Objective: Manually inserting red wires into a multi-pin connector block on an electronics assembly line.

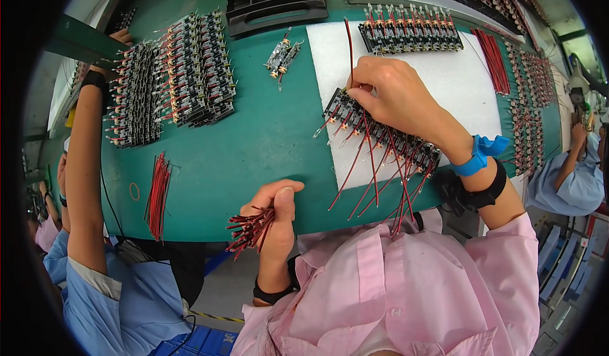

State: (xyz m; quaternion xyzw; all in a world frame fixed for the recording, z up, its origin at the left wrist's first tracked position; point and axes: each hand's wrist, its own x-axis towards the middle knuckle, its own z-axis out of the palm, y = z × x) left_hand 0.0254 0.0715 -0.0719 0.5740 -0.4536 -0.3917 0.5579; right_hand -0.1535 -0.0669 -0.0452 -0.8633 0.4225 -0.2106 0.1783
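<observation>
On the white foam sheet (438, 83), right of centre, a slanted row of small black circuit boards (380, 137) lies with red wires already trailing off its near edge toward the person. At the row's far left end the right hand (390, 96) pinches one red wire (349, 45) between thumb and fingertips, the fingers bunched tight around its lower end right where it meets the boards; the wire rises straight up from the fingertips toward the far side. The wrist carries a blue strap (482, 156) and a black band.

Nearer, off the table's near edge, the left hand (276, 219) is clenched round a bundle of short red wires (250, 229), whose stripped ends fan out to the left beyond the fingers.

Farther out, a second finished row of boards (409, 29) sits at the foam's far edge, and loose red wires (495, 61) lie to its right. On the green table (254, 140), a heap of boards (171, 83) lies at far left, a co-worker's arm (85, 165) beside it, with another red wire bunch (157, 194) near that arm.
</observation>
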